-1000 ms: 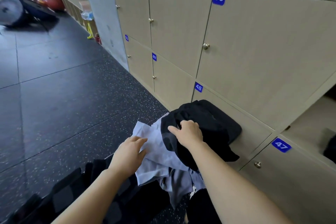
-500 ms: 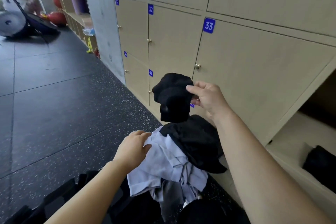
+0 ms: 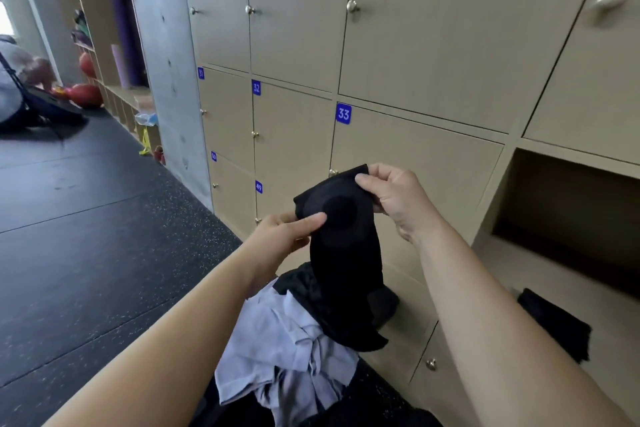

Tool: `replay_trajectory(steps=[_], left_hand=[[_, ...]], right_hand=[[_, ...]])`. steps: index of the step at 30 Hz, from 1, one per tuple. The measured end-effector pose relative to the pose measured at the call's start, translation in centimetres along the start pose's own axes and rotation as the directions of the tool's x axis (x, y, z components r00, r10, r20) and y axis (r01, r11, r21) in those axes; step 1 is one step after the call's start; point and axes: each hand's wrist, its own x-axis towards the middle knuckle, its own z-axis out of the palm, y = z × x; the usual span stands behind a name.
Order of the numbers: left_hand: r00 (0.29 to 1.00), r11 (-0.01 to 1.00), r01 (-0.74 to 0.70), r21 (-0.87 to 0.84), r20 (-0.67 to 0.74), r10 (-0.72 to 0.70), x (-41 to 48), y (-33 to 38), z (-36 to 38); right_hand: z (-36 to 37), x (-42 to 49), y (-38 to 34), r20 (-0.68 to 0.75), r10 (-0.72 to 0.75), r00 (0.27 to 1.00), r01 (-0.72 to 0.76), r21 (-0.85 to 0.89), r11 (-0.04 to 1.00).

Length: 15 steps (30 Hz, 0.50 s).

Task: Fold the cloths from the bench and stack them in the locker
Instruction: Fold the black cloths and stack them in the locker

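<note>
Black cloth (image 3: 343,246) pinched at top corners by left hand (image 3: 280,236) and right hand (image 3: 398,199); open locker (image 3: 571,218) holds dark folded cloth (image 3: 554,326).

Both bare arms are reaching forward from the bottom of the view, the left forearm (image 3: 166,329) rising from the lower left and the right forearm (image 3: 495,333) from the lower right. The left hand (image 3: 280,236) is lying lower, its thumb (image 3: 313,221) stretching flat across the front of a black cloth (image 3: 346,253) and pinching it against fingers curled behind. The right hand (image 3: 394,198) is sitting higher, wrist bending downward, thumb (image 3: 367,181) and curled fingers pinching the cloth's top edge. The two hands are gripping close together without touching each other.
</note>
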Motion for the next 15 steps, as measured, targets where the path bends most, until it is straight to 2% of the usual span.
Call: replay_trajectory(steps=[3,6,8,12,15], left_hand=[[0.978,0.986,-0.102,-0.133,-0.197,0.075,0.3,1.6,1.4],[0.922,0.979,-0.200,-0.032,-0.345,0.177,0.4,2.8,2.4],[0.906,0.974,-0.225,-0.014,-0.370,0.204,0.3,3.2,2.9],[0.905,0.972,-0.226,-0.067,-0.384,0.184,0.4,4.2,3.0],[0.898,0.971,-0.238,0.005,-0.381,0.222,0.4,4.4,3.4]], right_hand=[[-0.9,-1.0,-0.6,-0.049,-0.050,0.998,0.046,-0.070,0.996],[-1.3,-1.8,-0.9,-0.104,-0.069,0.992,0.064,-0.048,0.997],[-1.5,-2.3,-1.1,-0.127,-0.033,0.991,0.036,0.021,0.999],[-2.3,-3.3,-1.0,-0.034,0.083,0.996,-0.080,0.069,0.994],[-2.4,-3.7,-1.0,-0.024,0.029,0.999,-0.029,0.005,1.000]])
